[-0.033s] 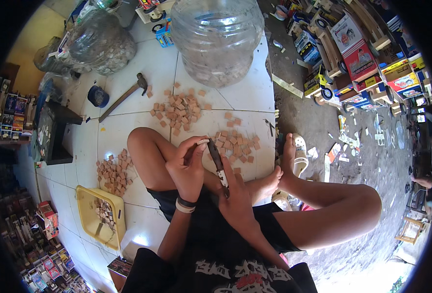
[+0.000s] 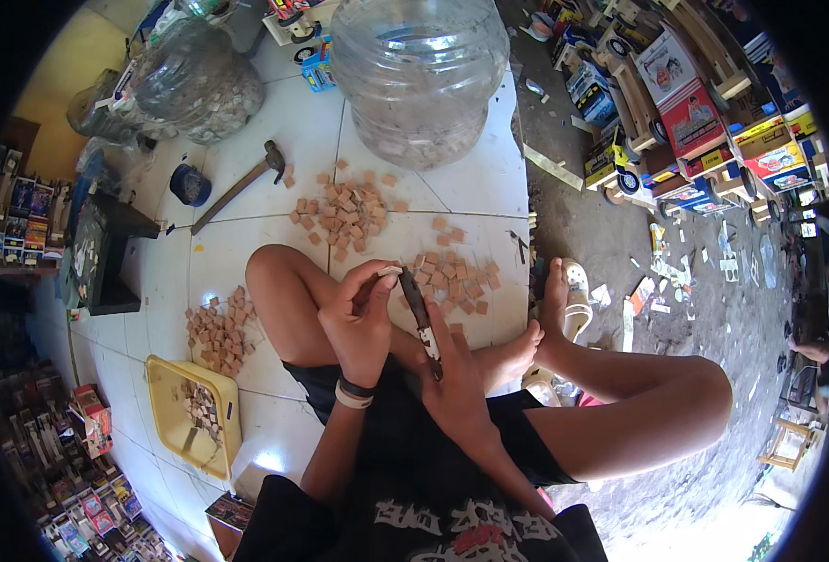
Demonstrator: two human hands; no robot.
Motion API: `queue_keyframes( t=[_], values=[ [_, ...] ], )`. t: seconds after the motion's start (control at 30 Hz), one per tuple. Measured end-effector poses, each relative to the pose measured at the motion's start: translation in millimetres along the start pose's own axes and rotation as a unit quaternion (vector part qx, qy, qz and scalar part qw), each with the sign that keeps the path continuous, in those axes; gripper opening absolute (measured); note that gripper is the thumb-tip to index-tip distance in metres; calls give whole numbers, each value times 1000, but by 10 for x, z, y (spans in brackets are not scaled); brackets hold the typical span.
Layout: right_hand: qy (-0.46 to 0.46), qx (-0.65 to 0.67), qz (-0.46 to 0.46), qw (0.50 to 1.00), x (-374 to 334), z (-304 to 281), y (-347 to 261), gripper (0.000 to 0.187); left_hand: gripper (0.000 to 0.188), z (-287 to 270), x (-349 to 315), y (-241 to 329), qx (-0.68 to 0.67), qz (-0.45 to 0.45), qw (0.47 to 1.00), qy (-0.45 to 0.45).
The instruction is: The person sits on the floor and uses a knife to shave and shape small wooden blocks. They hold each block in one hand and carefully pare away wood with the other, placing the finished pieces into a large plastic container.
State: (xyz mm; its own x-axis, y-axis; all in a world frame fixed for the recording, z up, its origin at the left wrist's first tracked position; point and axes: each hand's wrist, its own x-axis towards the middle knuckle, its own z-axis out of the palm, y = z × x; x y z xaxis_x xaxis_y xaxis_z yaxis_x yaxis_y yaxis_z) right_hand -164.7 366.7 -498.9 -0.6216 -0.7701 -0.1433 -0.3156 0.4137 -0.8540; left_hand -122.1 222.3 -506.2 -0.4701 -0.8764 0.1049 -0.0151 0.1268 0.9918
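A small, pale, flat piece (image 2: 392, 271) is pinched between the thumb and finger of my left hand (image 2: 353, 323). My right hand (image 2: 454, 389) is closed around a long, dark, slim tool with a white patch (image 2: 414, 298); its exact kind is not clear. The tool's upper end is beside the pale piece; whether they touch I cannot make out. Both hands are above my crossed legs. Small brown square pieces lie in a far pile (image 2: 347, 215), a pile just beyond my right hand (image 2: 454, 276) and a left pile (image 2: 220, 333).
On the white tiled surface (image 2: 283, 136) are a hammer (image 2: 236, 194), a blue cup (image 2: 190, 185), a large clear plastic bottle (image 2: 421, 80) and a yellow basin (image 2: 234, 436) holding small pieces. A dark stand (image 2: 110, 253) is at left. Toy trucks (image 2: 681, 103) crowd the far right.
Both hands keep their hold and place. The whole view has shifted very slightly.
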Motion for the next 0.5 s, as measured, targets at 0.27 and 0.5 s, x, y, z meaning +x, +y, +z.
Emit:
queue_keyframes(
  t=[0.27,0.5],
  values=[
    [-10,56,-9,998,-21,-292,132,68,23,-258,251,122,-72,-121,989,-53],
    [-46,103,-51,992,4,-372,78,66,26,-297,296,255,-74,-147,981,-105]
  ],
)
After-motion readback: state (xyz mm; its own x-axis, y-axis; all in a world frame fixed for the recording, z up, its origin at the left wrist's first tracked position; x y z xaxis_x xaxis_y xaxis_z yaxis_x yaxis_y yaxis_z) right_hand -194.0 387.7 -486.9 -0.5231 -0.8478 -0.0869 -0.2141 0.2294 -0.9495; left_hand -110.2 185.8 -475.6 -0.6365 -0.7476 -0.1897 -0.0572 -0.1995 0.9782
